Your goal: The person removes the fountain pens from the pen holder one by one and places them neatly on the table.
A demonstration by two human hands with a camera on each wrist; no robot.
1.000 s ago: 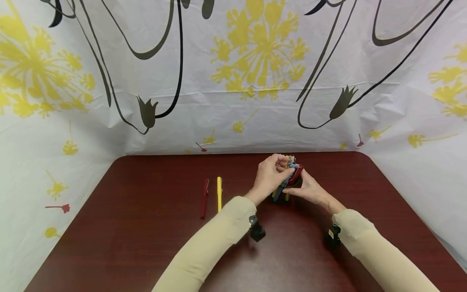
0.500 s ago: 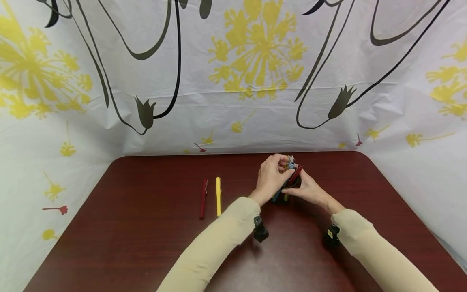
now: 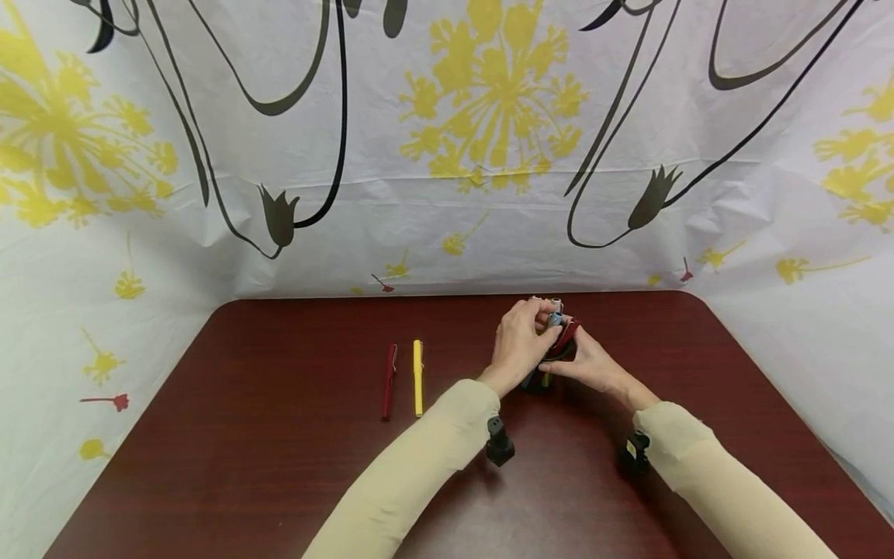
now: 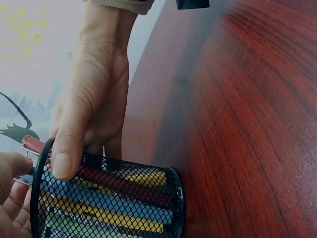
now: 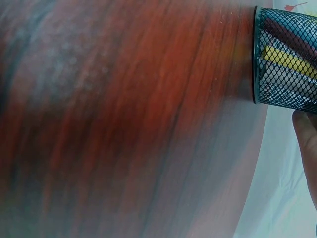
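Observation:
A black wire-mesh pen cup [image 4: 109, 198] stands at the back right of the table, holding red, yellow, blue and pale pens seen through its mesh. My right hand [image 3: 594, 362] grips the cup's right side, its thumb [image 4: 63, 161] lying against the mesh just below the rim in the left wrist view. Over the cup's mouth, my left hand [image 3: 518, 341] pinches a blue pen [image 3: 555, 319] near its top end. A red pen [image 4: 32, 144] pokes out beside those fingers. In the right wrist view only the cup's lower part and some of the right hand [image 5: 308, 148] show.
Left of the cup, a red pen [image 3: 389, 382] and a yellow pen [image 3: 418, 378] lie side by side on the dark red-brown table [image 3: 230, 435]. A flower-printed white sheet [image 3: 391, 147] hangs behind the table's back edge.
The blue pen now shows less above the cup, with my left hand lower and slightly turned around it. My right hand keeps its hold on the cup. The two loose pens have stayed put.

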